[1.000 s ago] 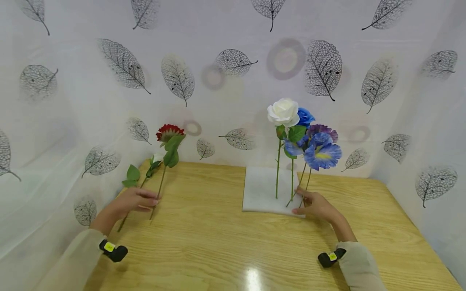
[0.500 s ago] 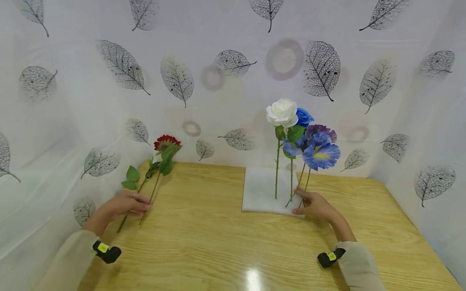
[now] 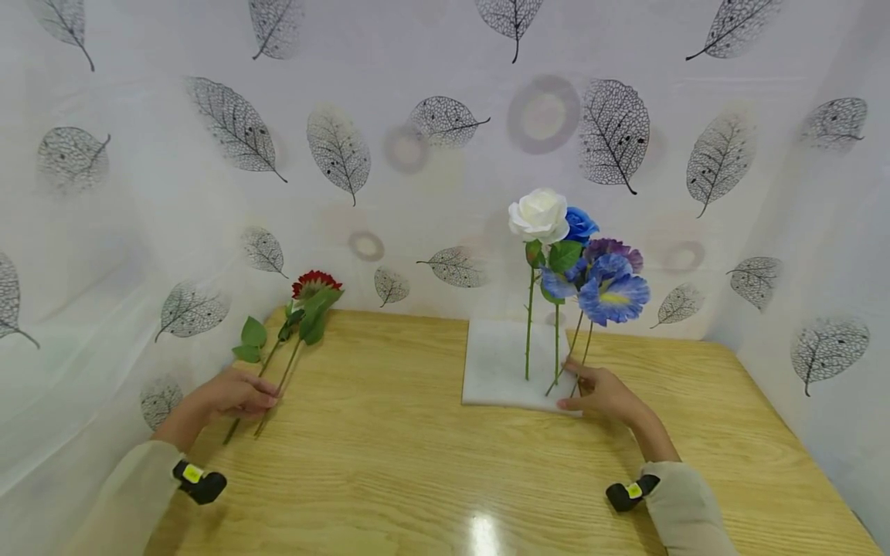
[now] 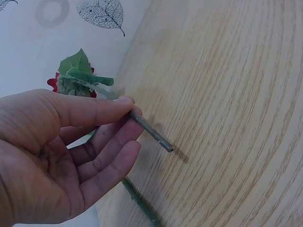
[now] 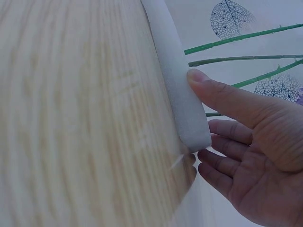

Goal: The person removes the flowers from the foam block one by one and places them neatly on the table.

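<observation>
The left hand (image 3: 232, 394) pinches the stem of a red flower (image 3: 316, 286) between thumb and fingertips, low over the table's left side; in the left wrist view the stem (image 4: 154, 132) points down past the fingertips. Beside it lies another green stem with leaves (image 3: 253, 333). On the right, the right hand (image 3: 606, 395) holds the near right corner of a white foam board (image 3: 497, 371), its thumb on the edge in the right wrist view. Standing in the board are a white rose (image 3: 539, 215), a blue rose (image 3: 581, 225), a blue iris (image 3: 615, 291) and a purple flower (image 3: 622, 252).
The wooden table (image 3: 389, 463) reaches back to a pale curtain (image 3: 431, 62) printed with leaves, which also hangs along both sides. A black device (image 3: 199, 483) is strapped at the left wrist, and another (image 3: 631, 493) at the right wrist.
The left hand has moved left and slightly nearer, lowering the red flower toward the leafy stem on the table. The right hand, the board and its flowers look unchanged.
</observation>
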`<move>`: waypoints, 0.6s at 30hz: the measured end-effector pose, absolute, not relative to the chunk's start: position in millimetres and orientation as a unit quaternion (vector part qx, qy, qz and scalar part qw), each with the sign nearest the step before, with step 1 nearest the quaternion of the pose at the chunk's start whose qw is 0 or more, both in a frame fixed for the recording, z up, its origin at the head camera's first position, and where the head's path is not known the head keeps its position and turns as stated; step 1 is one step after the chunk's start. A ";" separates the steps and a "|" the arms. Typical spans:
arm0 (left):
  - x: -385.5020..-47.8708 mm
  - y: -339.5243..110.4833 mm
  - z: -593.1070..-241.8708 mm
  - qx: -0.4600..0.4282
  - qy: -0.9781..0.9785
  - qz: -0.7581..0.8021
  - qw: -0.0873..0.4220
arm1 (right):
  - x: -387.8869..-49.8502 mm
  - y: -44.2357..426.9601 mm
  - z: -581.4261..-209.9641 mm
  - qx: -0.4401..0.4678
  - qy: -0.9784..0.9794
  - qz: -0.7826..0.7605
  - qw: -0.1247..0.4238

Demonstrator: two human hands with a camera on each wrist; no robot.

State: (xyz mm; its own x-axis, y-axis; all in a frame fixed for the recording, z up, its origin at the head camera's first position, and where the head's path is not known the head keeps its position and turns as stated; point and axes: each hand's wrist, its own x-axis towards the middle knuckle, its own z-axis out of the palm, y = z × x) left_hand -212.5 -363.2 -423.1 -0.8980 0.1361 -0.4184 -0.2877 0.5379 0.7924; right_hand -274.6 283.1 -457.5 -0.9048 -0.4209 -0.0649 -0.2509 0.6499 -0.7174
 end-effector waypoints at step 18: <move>-213.6 -363.9 -423.7 -0.100 0.855 0.458 0.222 | -271.8 281.8 -455.8 -0.192 0.898 -0.379 0.116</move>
